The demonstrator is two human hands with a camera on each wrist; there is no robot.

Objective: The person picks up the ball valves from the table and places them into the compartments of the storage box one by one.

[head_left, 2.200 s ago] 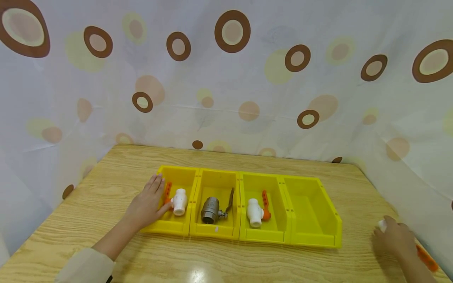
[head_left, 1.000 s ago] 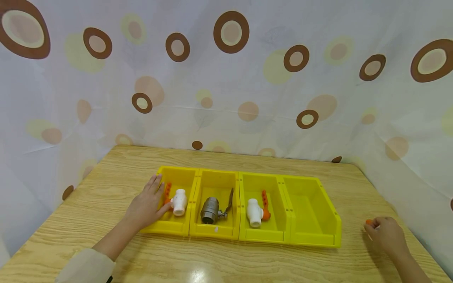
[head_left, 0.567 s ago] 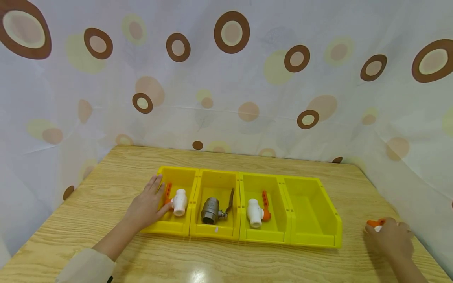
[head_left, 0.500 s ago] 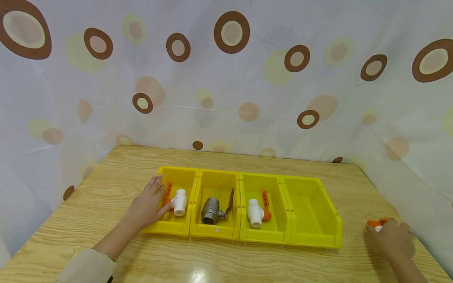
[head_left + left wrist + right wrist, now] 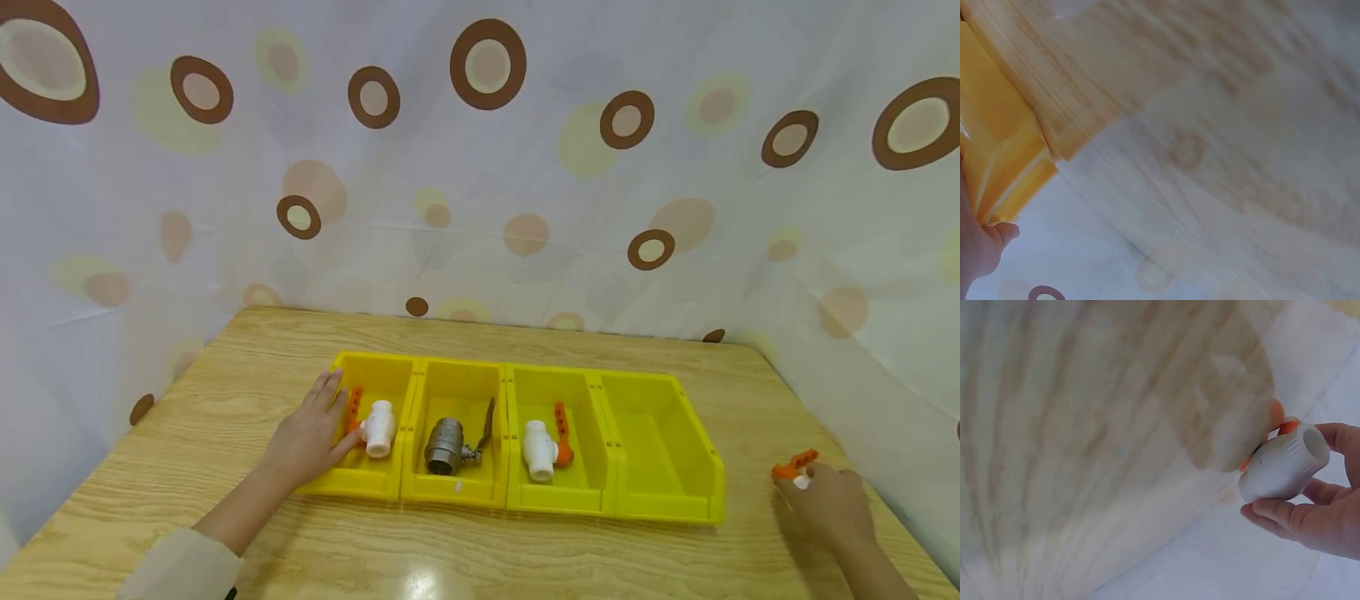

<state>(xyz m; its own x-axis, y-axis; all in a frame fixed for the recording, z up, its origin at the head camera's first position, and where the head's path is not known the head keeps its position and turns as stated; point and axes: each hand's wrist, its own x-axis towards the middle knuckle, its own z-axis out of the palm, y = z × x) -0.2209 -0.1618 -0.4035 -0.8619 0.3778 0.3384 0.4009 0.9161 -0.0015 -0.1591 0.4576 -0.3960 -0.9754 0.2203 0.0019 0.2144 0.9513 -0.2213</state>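
Note:
My right hand [image 5: 834,504] holds a ball valve [image 5: 1282,465] at the table's right side. Its white ribbed body sits between thumb and fingers in the right wrist view; in the head view its orange lever [image 5: 798,462] sticks out past the fingers. My left hand [image 5: 309,437] rests along the left wall of the leftmost yellow bin [image 5: 365,482], fingers straight on the rim, thumb reaching inside. A white ball valve [image 5: 380,429] with an orange lever lies in that bin, beside the thumb.
More yellow bins join it in a row. One holds a grey metal ball valve [image 5: 446,447] with its lever raised, the following one another white valve [image 5: 538,451]. Nothing lies in the rightmost bin [image 5: 660,508]. A patterned curtain [image 5: 517,183] hangs behind and beside the wooden table [image 5: 337,550].
The right hand has come slightly left from the table's right edge with the valve, turning it so the orange lever now shows and points up to the right. The left hand stays put.

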